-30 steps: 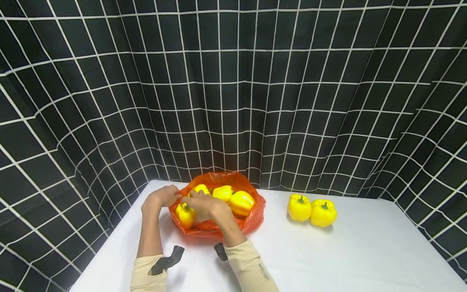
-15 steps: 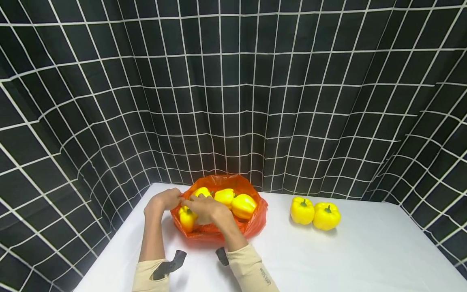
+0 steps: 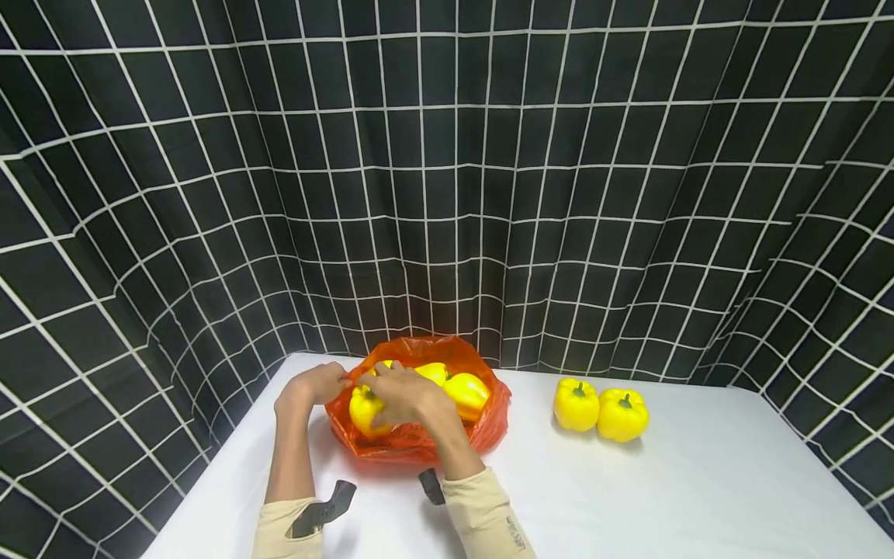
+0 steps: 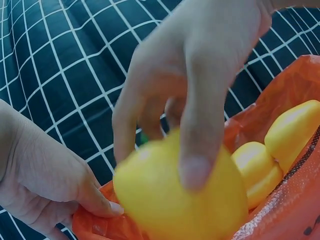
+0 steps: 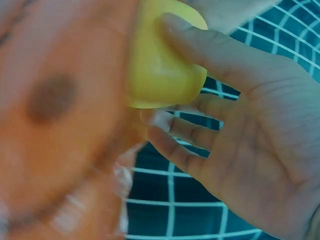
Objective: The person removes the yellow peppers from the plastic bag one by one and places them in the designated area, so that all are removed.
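Observation:
A red plastic bag (image 3: 412, 450) stands with its mouth wide at the left back of the table. My left hand (image 3: 317, 384) pinches the bag's left rim between thumb and fingers, as the left wrist view shows up close. Over the bag's left part, my right hand (image 3: 408, 396) grips a yellow bell pepper (image 4: 165, 210) from above, its thumb (image 4: 195, 170) pressed on one side. The same pepper (image 5: 160, 65) appears in the right wrist view beside the bag's wall. More yellow bell peppers (image 3: 466, 394) lie inside the bag; my right hand partly hides them.
Two yellow bell peppers stand side by side on the white table (image 3: 698, 466), the left one (image 3: 576, 404) touching the right one (image 3: 622, 414). Behind and beside the table hangs a dark cloth (image 3: 454, 194) with white grid lines.
My right hand has shifted slightly right, and the gripped pepper has risen and turned a little in the bag. My left hand stays on the rim.

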Demonstrator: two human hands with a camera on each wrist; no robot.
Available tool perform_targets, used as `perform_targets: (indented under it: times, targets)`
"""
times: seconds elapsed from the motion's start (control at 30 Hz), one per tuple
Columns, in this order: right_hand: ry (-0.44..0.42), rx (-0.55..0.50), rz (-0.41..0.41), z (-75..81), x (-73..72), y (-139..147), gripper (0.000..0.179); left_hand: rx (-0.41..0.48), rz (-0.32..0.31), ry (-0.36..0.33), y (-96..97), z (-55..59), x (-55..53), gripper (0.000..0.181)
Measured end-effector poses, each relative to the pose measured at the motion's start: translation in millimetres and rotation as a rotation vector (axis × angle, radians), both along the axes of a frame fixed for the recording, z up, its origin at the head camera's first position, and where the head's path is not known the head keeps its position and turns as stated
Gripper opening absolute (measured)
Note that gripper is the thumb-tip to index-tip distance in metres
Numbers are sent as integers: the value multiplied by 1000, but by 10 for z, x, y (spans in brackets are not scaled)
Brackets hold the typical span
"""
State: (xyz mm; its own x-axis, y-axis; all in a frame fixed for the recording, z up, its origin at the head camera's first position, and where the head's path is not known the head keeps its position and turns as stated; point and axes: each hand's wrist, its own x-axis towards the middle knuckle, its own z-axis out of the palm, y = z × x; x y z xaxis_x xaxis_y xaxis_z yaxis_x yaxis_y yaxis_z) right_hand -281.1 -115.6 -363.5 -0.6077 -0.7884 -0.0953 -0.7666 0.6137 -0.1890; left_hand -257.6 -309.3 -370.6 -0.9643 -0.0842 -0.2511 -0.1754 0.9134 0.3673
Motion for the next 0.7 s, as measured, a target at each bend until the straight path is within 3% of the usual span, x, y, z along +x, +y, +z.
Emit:
perform_targets:
  times: [0.13,0.27,0.53,0.7]
  targets:
    - [27,-39,-6,166,9,176,68,9,15,9,-5,-7,-4,22]
    - [66,-99,-8,339,10,540,65,23,10,6,-12,-44,-4,24]
    - [185,-278,-83,799,14,1673,71,5,-79,40,-18,22,-10,21]
    - [186,-377,-240,901,101,2435,70,25,-79,27,-15,60,5,22]
